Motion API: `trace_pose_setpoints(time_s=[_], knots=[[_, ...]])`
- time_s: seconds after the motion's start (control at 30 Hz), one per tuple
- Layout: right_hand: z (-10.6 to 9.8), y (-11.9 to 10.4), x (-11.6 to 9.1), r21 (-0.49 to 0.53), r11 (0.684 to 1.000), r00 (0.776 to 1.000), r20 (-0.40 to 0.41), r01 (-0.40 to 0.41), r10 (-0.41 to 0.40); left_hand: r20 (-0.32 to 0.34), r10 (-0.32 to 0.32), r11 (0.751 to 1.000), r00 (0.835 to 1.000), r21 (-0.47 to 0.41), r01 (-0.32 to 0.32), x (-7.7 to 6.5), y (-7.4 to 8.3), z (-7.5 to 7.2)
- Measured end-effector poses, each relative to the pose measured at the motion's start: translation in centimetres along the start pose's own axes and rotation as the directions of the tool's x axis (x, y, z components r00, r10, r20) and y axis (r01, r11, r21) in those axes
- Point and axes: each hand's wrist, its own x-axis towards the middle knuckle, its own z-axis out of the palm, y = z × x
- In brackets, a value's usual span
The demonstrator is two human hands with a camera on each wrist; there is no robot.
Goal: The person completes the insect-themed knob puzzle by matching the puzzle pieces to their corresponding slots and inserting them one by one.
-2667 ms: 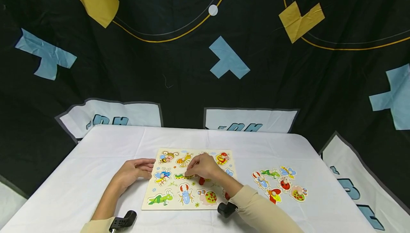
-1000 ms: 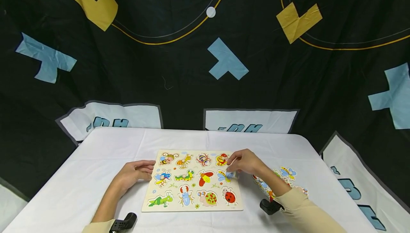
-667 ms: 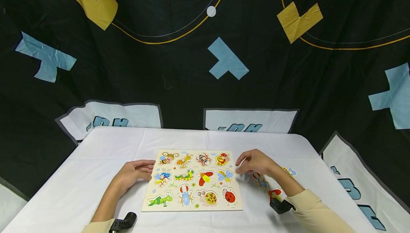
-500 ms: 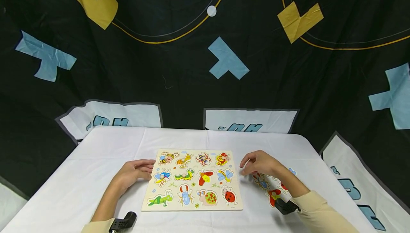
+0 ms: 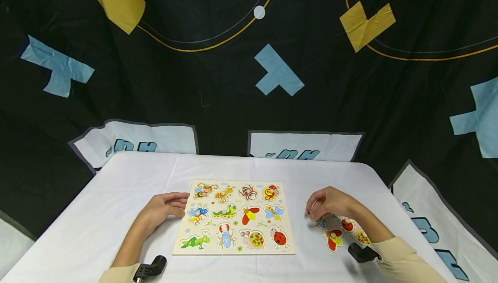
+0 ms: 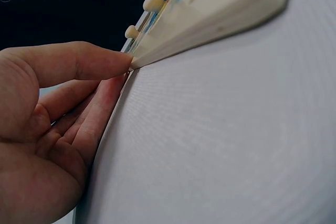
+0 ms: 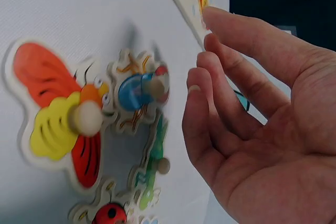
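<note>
My left hand (image 5: 161,209) rests at the left edge of a wooden insect peg puzzle board (image 5: 218,251). In the left wrist view its fingertips touch the board's corner, fingers fairly straight. Over the loose pieces on the right hovers my right hand (image 5: 332,201), fingers relaxed and nothing between them in the right wrist view. Nearest to it lie a blue beetle piece (image 7: 134,92) and a green grasshopper piece (image 7: 155,153). Beside the beetle is a red-winged, yellow-bodied insect piece (image 7: 50,77) with a round knob. A ladybug piece (image 7: 111,214) is partly cut off.
A snail piece (image 5: 362,236) lies partly behind the right wrist. Several knobs (image 6: 153,2) stick up from the board's far left part. The white tablecloth (image 5: 233,168) covers the table, with a black curtain (image 5: 218,114) behind.
My right hand has left the caterpillar on the board, passed the board's right edge and moved right to the loose pieces. The left hand has stayed at the board's edge.
</note>
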Motion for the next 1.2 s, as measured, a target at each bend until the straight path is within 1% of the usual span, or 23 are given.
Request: trace_pose_setpoints(time_s=[0.2,0.37,0.5,0.7,0.83,0.97,1.2], knots=[[-0.4,1.1,-0.5,-0.006,1.000,0.999,0.045,-0.010,0.010,-0.006,-0.002,1.000,1.000,0.007,0.002,-0.1,0.0,0.0],[-0.7,1.8,-1.2,0.007,1.000,0.996,0.087,-0.006,0.005,0.006,0.005,1.000,1.000,0.000,-0.005,0.0,-0.1,0.0],[-0.9,2.5,-1.8,0.029,1.000,0.993,0.120,-0.011,0.008,0.002,-0.001,1.000,1.000,0.009,0.001,0.0,-0.1,0.0],[-1.2,3.4,-2.6,0.088,0.996,0.986,0.165,-0.029,0.014,-0.008,-0.011,1.000,1.000,0.010,0.011,0.0,0.0,0.0],[-1.1,3.8,-2.9,0.110,0.993,0.984,0.176,-0.035,0.015,-0.003,-0.012,1.000,1.000,-0.002,0.012,0.0,-0.1,0.0],[-1.1,4.1,-3.2,0.129,0.991,0.983,0.183,-0.033,0.008,-0.005,-0.017,1.000,1.000,0.007,0.017,0.1,-0.2,0.0],[-1.2,4.2,-3.6,0.116,0.992,0.980,0.200,-0.047,0.024,-0.013,-0.015,1.000,1.000,0.008,0.015,0.3,-0.2,0.1]])
